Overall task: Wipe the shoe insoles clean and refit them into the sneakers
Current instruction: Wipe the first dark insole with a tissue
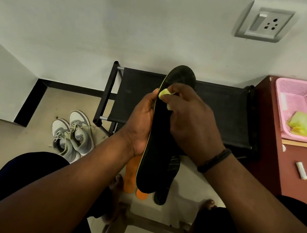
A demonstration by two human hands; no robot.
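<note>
While your left hand [141,122] is gripping the insole [158,136] upright at frame centre, your right hand [189,119] is pinching the wipe [164,93] near its toe, likely needing strokes heelward next.

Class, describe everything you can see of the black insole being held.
The insole is long, black and matte, with a thin yellow edge. It stands nearly upright, toe end up, before the black rack. The left hand grips its left edge; the right hand presses a yellow cloth against its upper face.
</note>
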